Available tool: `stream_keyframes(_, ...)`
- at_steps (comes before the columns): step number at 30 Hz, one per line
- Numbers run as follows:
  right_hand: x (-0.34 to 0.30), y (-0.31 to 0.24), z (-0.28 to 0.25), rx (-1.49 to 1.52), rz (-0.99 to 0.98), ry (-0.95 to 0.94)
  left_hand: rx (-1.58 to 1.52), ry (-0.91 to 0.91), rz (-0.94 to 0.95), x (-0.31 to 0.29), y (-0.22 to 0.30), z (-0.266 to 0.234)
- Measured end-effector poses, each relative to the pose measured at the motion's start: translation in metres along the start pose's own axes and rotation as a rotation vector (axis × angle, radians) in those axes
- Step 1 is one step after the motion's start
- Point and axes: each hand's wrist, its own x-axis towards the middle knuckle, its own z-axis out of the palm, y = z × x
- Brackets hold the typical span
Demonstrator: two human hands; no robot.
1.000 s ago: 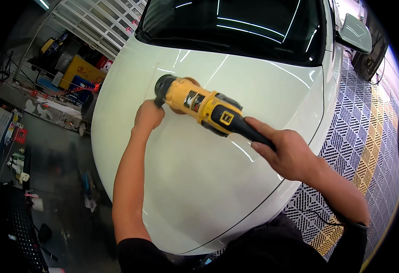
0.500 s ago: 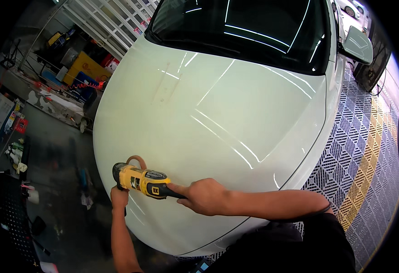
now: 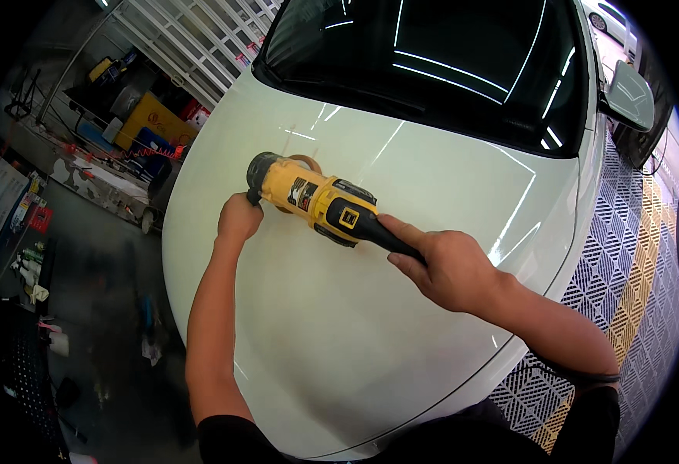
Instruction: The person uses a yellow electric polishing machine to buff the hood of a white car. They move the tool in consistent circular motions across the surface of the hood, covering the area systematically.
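A yellow and black car polisher (image 3: 320, 198) lies across the white car hood (image 3: 293, 325), its head toward the far left. Under the head, part of a round brown pad (image 3: 305, 163) shows against the paint. My right hand (image 3: 454, 271) is wrapped round the black rear handle, its index finger stretched along the body. At the head end, my left hand (image 3: 240, 216) closes on the black front side handle, most of which it hides. Faint reddish-brown streaks (image 3: 287, 141) mark the hood just beyond the polisher's head.
The dark windshield (image 3: 424, 62) rises beyond the hood, with a side mirror (image 3: 630, 94) at the far right. Patterned floor tiles (image 3: 587, 267) run along the right side. Shelves with a yellow box (image 3: 153, 122) and a red coiled hose (image 3: 150, 152) stand at the left.
Both hands have pushed the polisher away from the hood's near left edge, farther up and right toward its middle. My grip looks the same.
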Motion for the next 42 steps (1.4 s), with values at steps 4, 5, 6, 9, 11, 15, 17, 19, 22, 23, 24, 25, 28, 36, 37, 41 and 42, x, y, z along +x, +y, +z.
stream_keyframes(4,0.022,0.02,-0.039,0.018,0.126,0.069,-0.022,-0.086,-0.017,0.068,0.079,-0.006)
stream_keyframes(5,0.025,0.026,-0.05,0.023,0.175,0.073,-0.031,-0.11,-0.021,0.077,0.101,-0.007)
stream_keyframes(6,0.024,0.027,-0.061,0.031,0.222,0.073,-0.038,-0.102,0.011,0.083,0.117,-0.005)
stream_keyframes(9,0.001,0.029,-0.08,0.087,0.274,0.137,-0.022,-0.127,0.084,0.089,0.162,-0.005)
stream_keyframes(11,-0.016,0.029,-0.077,0.095,0.303,0.163,-0.012,-0.146,0.076,0.077,0.182,-0.007)
stream_keyframes(15,-0.018,0.01,-0.062,0.08,0.277,0.099,-0.024,-0.171,0.078,0.057,0.14,-0.005)
stream_keyframes(17,-0.014,-0.007,-0.047,0.119,0.229,0.038,-0.078,-0.193,0.004,0.033,0.102,-0.007)
stream_keyframes(19,-0.012,-0.025,-0.019,0.1,0.123,-0.003,-0.062,-0.103,-0.001,0.015,0.02,0.0)
stream_keyframes(22,-0.014,-0.044,0.028,0.009,-0.017,-0.033,-0.141,-0.08,-0.092,-0.041,-0.061,0.003)
stream_keyframes(23,-0.015,-0.052,0.045,0.026,-0.059,-0.046,-0.141,-0.07,-0.109,-0.061,-0.089,0.003)
stream_keyframes(24,-0.016,-0.06,0.062,0.043,-0.101,-0.067,-0.14,-0.072,-0.159,-0.084,-0.115,0.003)
stream_keyframes(25,-0.016,-0.067,0.079,0.053,-0.131,-0.102,-0.137,-0.069,-0.216,-0.108,-0.141,0.002)
stream_keyframes(28,-0.009,-0.089,0.113,0.086,-0.161,-0.261,-0.187,-0.08,-0.355,-0.175,-0.202,0.003)
stream_keyframes(36,-0.016,-0.079,0.116,0.103,-0.229,-0.379,-0.188,-0.049,-0.391,-0.223,-0.213,0.0)
stream_keyframes(37,-0.015,-0.071,0.103,0.112,-0.212,-0.353,-0.176,-0.053,-0.353,-0.21,-0.205,-0.001)
stream_keyframes(41,-0.014,-0.039,0.04,0.017,-0.11,-0.185,-0.107,-0.021,-0.144,-0.109,-0.098,0.0)
stream_keyframes(42,-0.012,-0.028,0.024,0.004,-0.082,-0.123,-0.071,-0.031,-0.077,-0.079,-0.064,-0.003)
